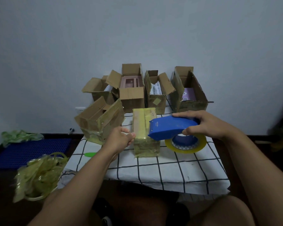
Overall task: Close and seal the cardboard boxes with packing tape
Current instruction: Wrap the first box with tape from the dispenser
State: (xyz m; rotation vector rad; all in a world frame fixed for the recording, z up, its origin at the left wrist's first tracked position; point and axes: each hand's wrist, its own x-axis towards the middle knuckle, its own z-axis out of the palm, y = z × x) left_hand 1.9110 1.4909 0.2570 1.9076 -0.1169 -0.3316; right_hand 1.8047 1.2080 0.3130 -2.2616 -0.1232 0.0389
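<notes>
- Right hand has its grip wrapped around the blue tape dispenser, fingers over the top of the housing and thumb curled under it.
- Dispenser's cutter end points away from that grip toward the left and sits against the top of the small closed box; the yellowish tape roll hangs just below the grip, touching or nearly touching the desk with its checked cloth.
- Left hand grips the near left edge of the same box, thumb pressed against its side and fingers curled at the edge.
- Box stands between the two grips, already covered in yellowish tape.
- Beyond the left grip stands another taped box, tilted, with one flap up.
- Farther back, past both grips, four open boxes stand in a row against the wall, flaps raised, contents showing inside.
- Left of the left grip lies a small green object on the cloth; lower left, a heap of crumpled used tape.
</notes>
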